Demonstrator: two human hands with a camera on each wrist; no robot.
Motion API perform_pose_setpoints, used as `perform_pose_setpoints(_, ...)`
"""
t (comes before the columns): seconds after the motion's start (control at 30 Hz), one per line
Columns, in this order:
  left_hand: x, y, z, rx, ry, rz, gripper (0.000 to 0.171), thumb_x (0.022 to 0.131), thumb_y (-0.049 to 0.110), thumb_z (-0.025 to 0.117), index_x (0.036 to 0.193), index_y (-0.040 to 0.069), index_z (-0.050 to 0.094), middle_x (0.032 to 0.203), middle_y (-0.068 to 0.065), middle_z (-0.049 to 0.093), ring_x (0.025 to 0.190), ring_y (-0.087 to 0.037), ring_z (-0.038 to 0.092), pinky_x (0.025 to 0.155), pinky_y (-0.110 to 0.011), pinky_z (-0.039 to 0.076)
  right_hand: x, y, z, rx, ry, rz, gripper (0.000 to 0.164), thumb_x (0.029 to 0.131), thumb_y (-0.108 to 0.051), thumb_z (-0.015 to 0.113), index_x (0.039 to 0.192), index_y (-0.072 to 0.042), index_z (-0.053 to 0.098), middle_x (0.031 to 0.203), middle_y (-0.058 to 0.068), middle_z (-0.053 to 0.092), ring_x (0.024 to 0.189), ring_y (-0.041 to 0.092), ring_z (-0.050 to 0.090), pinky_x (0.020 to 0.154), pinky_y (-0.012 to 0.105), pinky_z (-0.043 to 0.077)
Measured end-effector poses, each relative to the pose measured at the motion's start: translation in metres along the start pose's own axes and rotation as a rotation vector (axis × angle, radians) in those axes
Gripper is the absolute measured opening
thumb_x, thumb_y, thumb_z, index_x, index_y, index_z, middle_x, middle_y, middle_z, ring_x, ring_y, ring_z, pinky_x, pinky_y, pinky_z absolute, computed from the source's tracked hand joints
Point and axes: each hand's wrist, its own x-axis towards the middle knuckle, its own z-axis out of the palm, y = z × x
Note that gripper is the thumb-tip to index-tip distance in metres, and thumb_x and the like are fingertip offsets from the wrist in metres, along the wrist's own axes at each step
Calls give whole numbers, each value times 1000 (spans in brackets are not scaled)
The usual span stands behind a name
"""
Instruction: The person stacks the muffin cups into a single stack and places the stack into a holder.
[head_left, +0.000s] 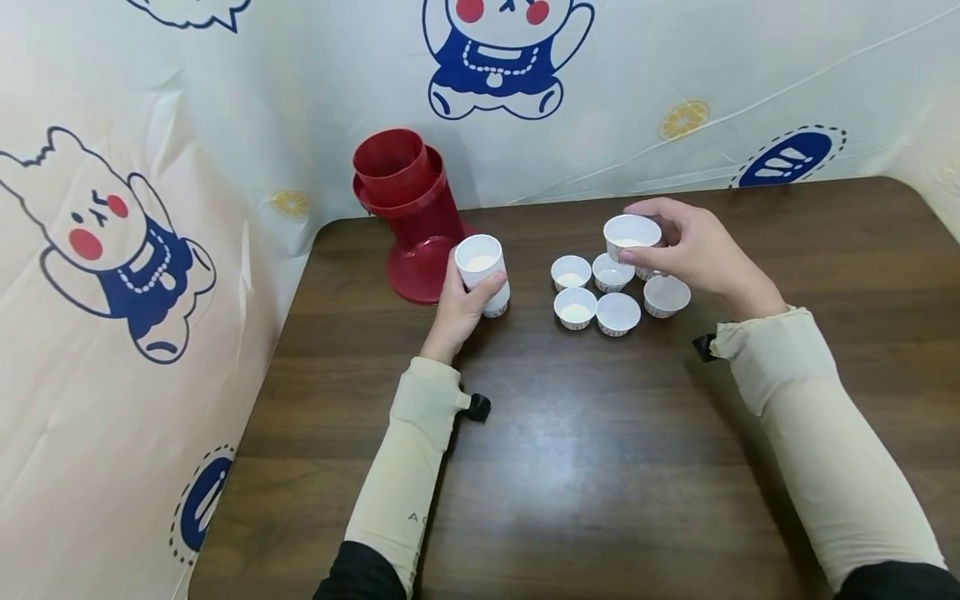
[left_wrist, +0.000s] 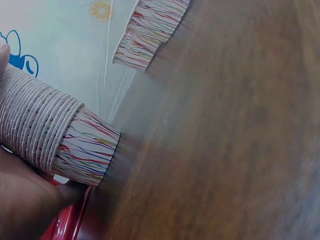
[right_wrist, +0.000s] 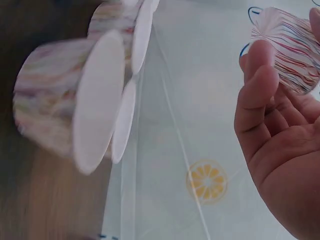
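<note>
My left hand grips a tall nested stack of white paper baking cups, fingers wrapped around its side. Multicoloured wavy streaks mark the outside of the stack's bottom cup in the left wrist view. Between thumb and fingers, my right hand pinches a single baking cup above the table. In the right wrist view that single cup shows its streaked side and pleated base. Several more baking cups stand mouth up in a group below the right hand, which partly hides one of them.
A red stand with a round foot and a wide tube-shaped top is just behind the left hand. Behind the brown wooden table hangs a pale sheet with cartoon prints, which also covers the left side.
</note>
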Motion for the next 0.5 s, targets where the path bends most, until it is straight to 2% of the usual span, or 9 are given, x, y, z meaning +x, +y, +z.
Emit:
perform_pose_setpoints(0.17, 0, 0, 0, 2, -1, -3, 70, 88, 24, 73, 145, 12, 35, 134, -8, 49, 122, -21, 47, 104, -45, 39, 7, -8, 11, 41, 0, -35, 57, 85, -18, 83, 136, -9, 59, 90, 8, 66, 68, 19, 62, 58, 26, 53)
perform_pose_setpoints(0.5, 0, 1, 0, 2, -5, -10, 69, 89, 22, 73, 146, 10, 35, 134, -10, 49, 123, -23, 46, 105, -45, 39, 20, -18, 32, 104, -27, -37, 61, 86, -23, 82, 140, -11, 55, 98, 11, 63, 76, 23, 58, 58, 28, 52)
